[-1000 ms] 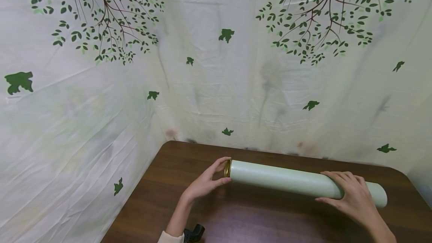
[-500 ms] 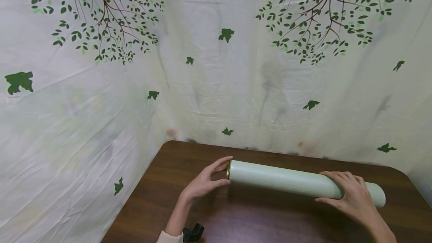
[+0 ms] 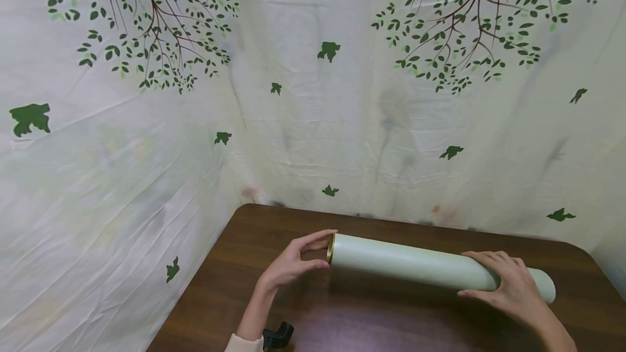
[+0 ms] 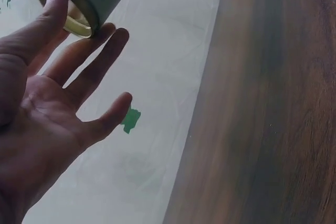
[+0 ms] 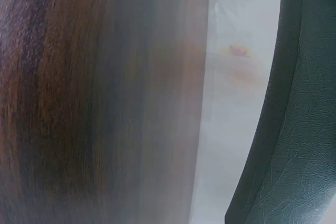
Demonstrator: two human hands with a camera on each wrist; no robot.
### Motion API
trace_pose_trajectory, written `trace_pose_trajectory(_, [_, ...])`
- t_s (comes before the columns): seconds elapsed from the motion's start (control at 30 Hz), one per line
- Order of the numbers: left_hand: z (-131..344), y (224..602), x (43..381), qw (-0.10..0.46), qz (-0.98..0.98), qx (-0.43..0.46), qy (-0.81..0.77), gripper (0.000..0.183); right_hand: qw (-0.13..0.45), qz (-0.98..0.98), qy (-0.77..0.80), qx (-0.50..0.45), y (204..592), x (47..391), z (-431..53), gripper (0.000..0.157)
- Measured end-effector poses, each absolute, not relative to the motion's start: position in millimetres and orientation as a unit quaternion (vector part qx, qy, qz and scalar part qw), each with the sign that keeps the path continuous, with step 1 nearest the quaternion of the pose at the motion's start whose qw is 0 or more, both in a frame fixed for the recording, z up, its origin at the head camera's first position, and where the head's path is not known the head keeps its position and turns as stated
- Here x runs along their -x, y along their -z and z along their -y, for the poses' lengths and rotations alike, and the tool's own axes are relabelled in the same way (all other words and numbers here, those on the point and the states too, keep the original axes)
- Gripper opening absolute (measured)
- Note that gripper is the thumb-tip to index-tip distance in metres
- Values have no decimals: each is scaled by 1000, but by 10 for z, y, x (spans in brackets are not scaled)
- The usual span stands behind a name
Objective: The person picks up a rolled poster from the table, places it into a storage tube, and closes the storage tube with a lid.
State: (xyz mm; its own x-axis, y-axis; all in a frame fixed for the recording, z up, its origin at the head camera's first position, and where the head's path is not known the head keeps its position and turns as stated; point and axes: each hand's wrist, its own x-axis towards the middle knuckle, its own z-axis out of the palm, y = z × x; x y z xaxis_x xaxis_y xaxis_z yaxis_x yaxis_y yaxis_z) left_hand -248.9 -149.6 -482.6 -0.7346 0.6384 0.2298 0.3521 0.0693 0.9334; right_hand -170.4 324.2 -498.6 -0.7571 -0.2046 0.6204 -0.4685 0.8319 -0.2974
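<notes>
A long pale green tube (image 3: 401, 259) with a leather-like texture runs across the head view, held above the table. Its left end has a gold rim (image 3: 331, 249); in the left wrist view that rim (image 4: 81, 24) surrounds a hollow mouth. My right hand (image 3: 511, 284) grips the tube near its right end, thumb on the near side and fingers over the top. My left hand (image 3: 290, 262) is at the gold rim with fingers extended and spread, fingertips at the top edge and thumb by the lower edge. In the right wrist view the tube (image 5: 304, 119) fills the right side.
A brown wooden table (image 3: 371, 319) lies beneath. Behind and to the left hangs a pale cloth (image 3: 303, 124) printed with trees and green leaves. A black strap device (image 3: 279, 335) is on my left wrist.
The tube has shifted slightly left. Less of the gold band sticks out from its left end than a second ago. My left hand has drawn back a little, its thumb now just off the rim.
</notes>
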Motion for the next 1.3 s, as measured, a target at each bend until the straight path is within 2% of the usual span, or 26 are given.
trace_pose_trajectory(0.27, [1414, 4840, 2473, 80, -724, -332, -600, 67, 298, 904, -234, -197, 4988, 1696, -3228, 88])
trace_pose_trajectory(0.53, [1493, 4797, 2455, 110, -726, -331, -593, 70, 260, 920, -230, -183, 4953, 1662, -3186, 80])
trace_pose_trajectory(0.67, [1513, 4793, 2460, 103, -726, -341, -588, 73, 254, 925, -217, -181, 4940, 1646, -3161, 75])
trace_pose_trajectory(1.03, [1504, 4784, 2463, 109, -740, -318, -582, 67, 248, 933, -201, -167, 4926, 1612, -3171, 78])
trace_pose_trajectory(1.3, [1489, 4857, 2479, 133, -712, -341, -599, 65, 234, 930, -229, -170, 4916, 1565, -3230, 76])
